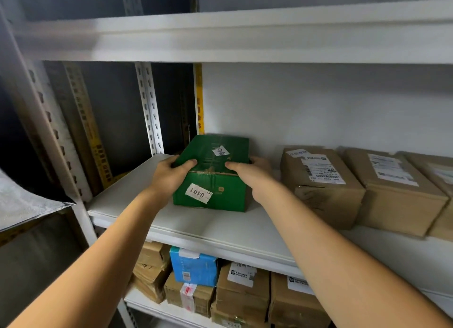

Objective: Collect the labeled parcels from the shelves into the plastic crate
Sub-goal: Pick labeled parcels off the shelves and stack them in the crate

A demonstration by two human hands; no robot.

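A green cardboard parcel (215,170) rests on the white middle shelf (196,224), with a white label reading 0401 on its front face and a smaller handwritten label on top. My left hand (169,178) grips its left side, thumb over the top edge. My right hand (255,175) grips its right side the same way. Both arms reach in from the bottom of the view. The plastic crate is not in sight.
Brown labeled parcels (321,180) (392,190) stand in a row right of the green one. The lower shelf holds a blue box (193,268) and several brown parcels (242,293). Perforated white uprights (149,107) frame the shelf at left.
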